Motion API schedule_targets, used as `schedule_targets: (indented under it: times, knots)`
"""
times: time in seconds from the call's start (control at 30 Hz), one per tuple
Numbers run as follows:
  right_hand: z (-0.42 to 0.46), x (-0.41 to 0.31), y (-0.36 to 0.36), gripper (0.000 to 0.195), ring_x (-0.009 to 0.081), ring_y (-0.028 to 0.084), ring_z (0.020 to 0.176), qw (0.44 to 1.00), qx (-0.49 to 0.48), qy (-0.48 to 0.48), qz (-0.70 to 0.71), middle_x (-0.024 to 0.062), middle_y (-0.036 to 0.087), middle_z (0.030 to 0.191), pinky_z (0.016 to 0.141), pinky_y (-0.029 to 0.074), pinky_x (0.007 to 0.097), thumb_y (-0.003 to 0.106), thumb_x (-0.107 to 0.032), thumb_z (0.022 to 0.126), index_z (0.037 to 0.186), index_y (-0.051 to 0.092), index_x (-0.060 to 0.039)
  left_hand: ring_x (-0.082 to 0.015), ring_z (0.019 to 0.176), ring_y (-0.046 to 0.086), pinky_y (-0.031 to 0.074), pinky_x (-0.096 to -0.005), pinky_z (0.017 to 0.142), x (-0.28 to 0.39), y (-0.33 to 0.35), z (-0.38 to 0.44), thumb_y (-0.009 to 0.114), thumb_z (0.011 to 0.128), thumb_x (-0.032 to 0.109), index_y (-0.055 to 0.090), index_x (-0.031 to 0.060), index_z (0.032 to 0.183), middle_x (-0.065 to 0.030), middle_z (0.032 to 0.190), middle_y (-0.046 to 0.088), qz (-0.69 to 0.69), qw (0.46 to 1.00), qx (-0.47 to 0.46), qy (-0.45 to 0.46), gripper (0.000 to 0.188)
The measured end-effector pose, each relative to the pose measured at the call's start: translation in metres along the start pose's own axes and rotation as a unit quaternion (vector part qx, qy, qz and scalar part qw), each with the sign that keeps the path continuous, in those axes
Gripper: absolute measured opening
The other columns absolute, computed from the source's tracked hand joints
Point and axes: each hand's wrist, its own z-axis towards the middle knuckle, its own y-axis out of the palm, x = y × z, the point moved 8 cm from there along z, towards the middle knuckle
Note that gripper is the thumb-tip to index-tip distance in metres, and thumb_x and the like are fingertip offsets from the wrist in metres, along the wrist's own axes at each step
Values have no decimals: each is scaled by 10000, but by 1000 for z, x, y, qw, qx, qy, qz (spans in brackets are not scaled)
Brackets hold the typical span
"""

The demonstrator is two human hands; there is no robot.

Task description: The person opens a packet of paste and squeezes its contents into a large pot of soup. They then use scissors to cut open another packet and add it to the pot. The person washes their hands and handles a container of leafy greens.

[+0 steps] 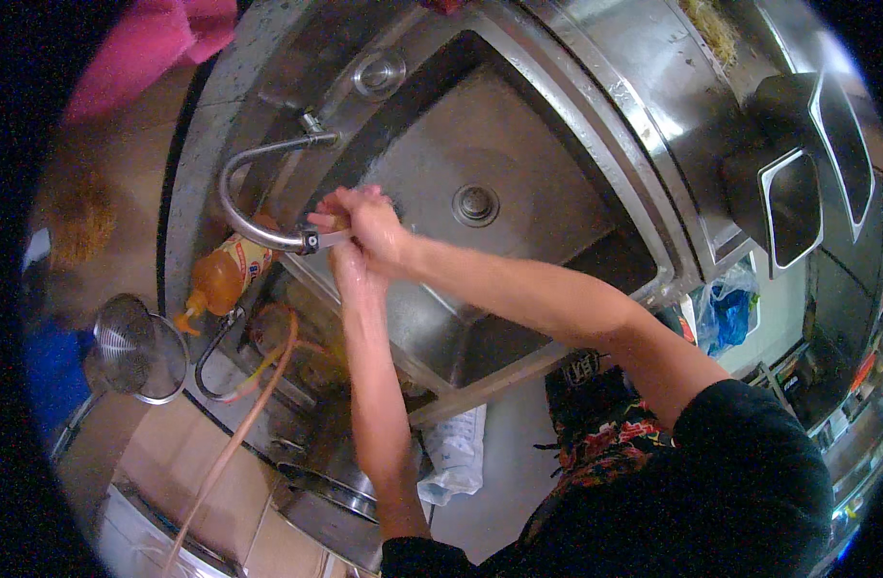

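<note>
My right hand [375, 224] lies wrapped over my left hand [346, 254] above the front left side of a stainless steel sink basin [441, 159]. Both look wet, and much of my left hand is hidden beneath the right. A curved metal faucet [232, 191] ends right beside them, its outlet [310, 242] pointing at my hands with water coming out. Behind my hands, a round drain strainer [475, 204] sits in the basin floor. No object shows between the two hands.
Left of the faucet lies a pump bottle of orange liquid [221, 282]. A mesh strainer [127, 347] and an orange hose [232, 441] are farther left. Metal containers [792, 209] stand at the right. A metal pot [333, 469] sits below the counter's left part.
</note>
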Motion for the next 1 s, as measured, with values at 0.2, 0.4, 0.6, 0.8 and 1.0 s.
schedule_targets:
  times: [0.2, 0.4, 0.6, 0.8, 1.0]
  knots:
    - [5, 7, 4, 221, 233, 644, 753, 970, -4, -21, 241, 100, 552, 1098, 899, 482, 369, 478, -131, 934, 1116, 532, -19, -206, 1073, 599, 477, -364, 919, 9, 32, -4, 552, 962, 322, 603, 46, 1196, -123, 1172, 634, 109, 994, -3, -1, 366]
    - [-17, -46, 12, 231, 295, 451, 1276, 938, -38, -163, -305, 173, 563, 1211, 1050, 369, 418, 530, -185, 901, 1041, 592, -12, -196, 1039, 612, 487, -364, 893, 8, 51, -4, 586, 943, 312, 619, 34, 1161, -129, 1141, 646, 365, 927, -81, 30, 354]
    - [-54, -43, 42, 407, 408, 503, 1210, 462, -285, -353, -762, 244, 578, 1224, 1031, 385, 464, 585, -372, 840, 977, 694, -5, -186, 1004, 625, 498, -363, 868, 19, 74, -26, 620, 924, 301, 635, 22, 1125, -135, 1110, 657, 686, 699, -193, 60, 344]
    - [-28, -51, 41, 617, 362, 628, 1026, 590, -340, 73, -728, 178, 671, 1110, 916, 470, 429, 430, -552, 902, 1092, 670, -16, -189, 770, 673, 523, -361, 711, 8, 79, -26, 691, 870, 309, 688, -15, 916, -153, 845, 695, 661, 699, -241, 133, 328]
    - [-20, -26, 2, 618, 199, 649, 741, 909, -236, 259, -228, 125, 696, 857, 758, 520, 311, 431, -541, 931, 907, 658, 33, -297, 483, 588, 513, -358, 628, 33, 128, -60, 606, 920, 257, 608, 25, 539, -114, 537, 598, 687, 545, -218, 428, 446]
